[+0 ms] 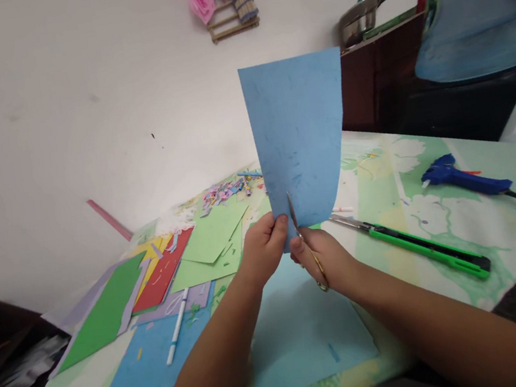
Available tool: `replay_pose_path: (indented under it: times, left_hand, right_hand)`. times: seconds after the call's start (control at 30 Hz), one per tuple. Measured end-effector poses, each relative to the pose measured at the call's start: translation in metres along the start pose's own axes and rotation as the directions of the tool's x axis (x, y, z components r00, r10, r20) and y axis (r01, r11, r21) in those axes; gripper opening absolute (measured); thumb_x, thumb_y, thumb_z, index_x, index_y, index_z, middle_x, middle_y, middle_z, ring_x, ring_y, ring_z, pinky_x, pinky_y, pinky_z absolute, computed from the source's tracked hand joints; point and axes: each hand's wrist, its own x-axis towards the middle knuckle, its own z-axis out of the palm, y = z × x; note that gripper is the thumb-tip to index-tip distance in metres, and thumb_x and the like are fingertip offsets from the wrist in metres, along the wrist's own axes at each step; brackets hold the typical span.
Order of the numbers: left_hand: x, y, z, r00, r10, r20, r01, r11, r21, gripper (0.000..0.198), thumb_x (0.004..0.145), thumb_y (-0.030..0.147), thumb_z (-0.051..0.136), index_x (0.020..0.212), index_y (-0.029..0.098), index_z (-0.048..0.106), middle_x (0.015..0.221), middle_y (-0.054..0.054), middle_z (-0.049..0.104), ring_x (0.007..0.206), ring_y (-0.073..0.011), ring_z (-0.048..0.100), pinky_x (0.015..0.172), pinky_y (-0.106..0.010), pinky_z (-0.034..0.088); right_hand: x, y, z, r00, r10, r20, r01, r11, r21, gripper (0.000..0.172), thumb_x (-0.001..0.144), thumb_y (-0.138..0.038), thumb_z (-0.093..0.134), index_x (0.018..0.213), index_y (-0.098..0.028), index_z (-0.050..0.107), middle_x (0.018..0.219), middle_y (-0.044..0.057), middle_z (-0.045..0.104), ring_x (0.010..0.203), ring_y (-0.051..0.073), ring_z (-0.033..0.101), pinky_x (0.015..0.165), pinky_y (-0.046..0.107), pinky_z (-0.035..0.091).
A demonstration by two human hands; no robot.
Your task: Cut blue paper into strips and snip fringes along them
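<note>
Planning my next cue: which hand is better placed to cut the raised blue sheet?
Probably the right hand: it holds the scissors, with a blade over the raised blue sheet. The left hand pinches that sheet low down, so seems better suited to steadying it.

Glue gun [452, 178] behind utility knife [425, 246], both right of scissors [293, 215].

One upright blue sheet [299, 129], which I found gripped at its lower left by the left hand [264, 246]. Under its bottom edge, the right hand [324, 253], holding gold-handled scissors [293, 215], blades at that sheet. Right of the upright blue sheet I counted one green cutter [431, 251] and, farther off, one blue glue gun [469, 180]. Left of it, one red sheet [167, 270] and one white marker [178, 327]. Below it lay one pale blue sheet [307, 328].
</note>
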Motion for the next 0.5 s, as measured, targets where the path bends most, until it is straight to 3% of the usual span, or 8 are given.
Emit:
replay_pose_path:
  times: [0.5]
  left_hand:
    - [-0.0015, 0.0047, -0.0012, 1.0, 0.001, 0.004, -0.001, 1.0, -0.018, 0.032, 0.081, 0.039, 0.037, 0.059, 0.017, 0.042, 0.048, 0.005, 0.039, 0.044, -0.0069, 0.036, 0.044, -0.02, 0.031]
  right_hand:
    - [0.0018, 0.0038, 0.0008, 0.999, -0.033, -0.018, 0.031, 0.995, -0.097, 0.055, 0.082, -0.058, 0.021, 0.078, -0.016, 0.057, 0.059, 0.005, 0.056, 0.055, 0.017, 0.052, 0.051, 0.027, 0.036]
